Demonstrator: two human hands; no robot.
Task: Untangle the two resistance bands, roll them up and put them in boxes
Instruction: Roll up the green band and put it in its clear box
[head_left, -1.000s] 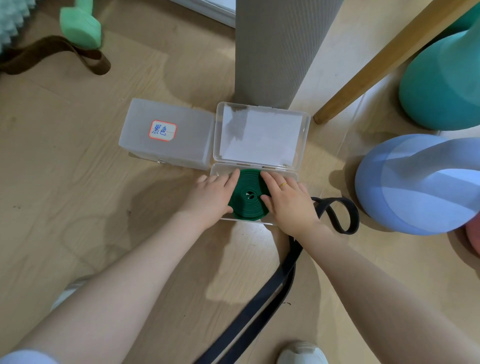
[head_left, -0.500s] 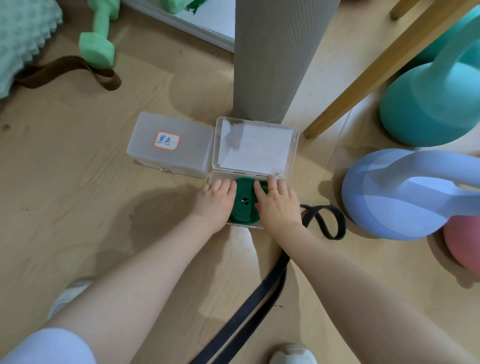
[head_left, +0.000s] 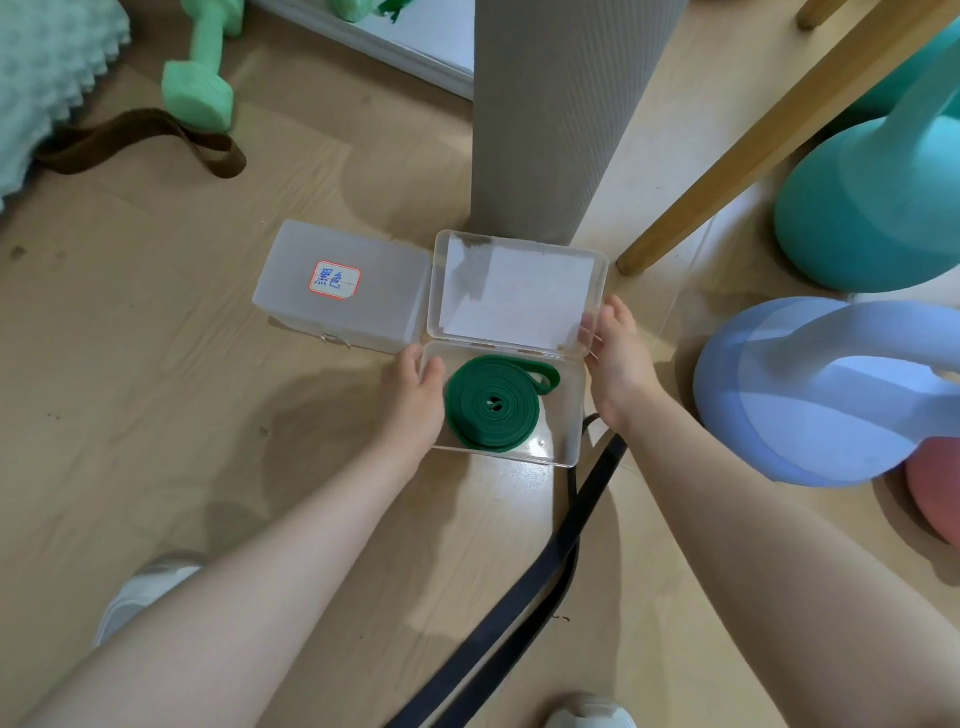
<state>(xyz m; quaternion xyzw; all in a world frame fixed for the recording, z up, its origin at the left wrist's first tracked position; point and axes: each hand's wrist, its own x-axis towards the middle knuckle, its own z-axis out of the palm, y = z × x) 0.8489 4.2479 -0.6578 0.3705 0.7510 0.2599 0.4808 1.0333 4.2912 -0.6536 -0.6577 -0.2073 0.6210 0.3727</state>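
The green resistance band (head_left: 493, 408) lies rolled in a coil inside the open clear box (head_left: 563, 452) on the floor, its loose end curling toward the back right corner. The lid (head_left: 519, 296) stands open behind it. My left hand (head_left: 415, 400) grips the box's left wall, thumb at the inner side. My right hand (head_left: 621, 364) holds the lid's right edge, with fingertips showing through the plastic. The black resistance band (head_left: 558, 566) lies unrolled on the floor, running from under my right wrist toward the bottom edge.
A closed clear box with a red-bordered label (head_left: 343, 286) sits touching the open one on its left. Behind stand a grey column (head_left: 550, 119) and a wooden leg (head_left: 727, 171). Kettlebells (head_left: 810, 389) crowd the right; a brown strap (head_left: 145, 140) and green dumbbell (head_left: 200, 88) lie far left.
Both hands came off the green coil, where they were pressing it down, and moved out to the box's sides. The coil now lies uncovered, its end sprung loose.
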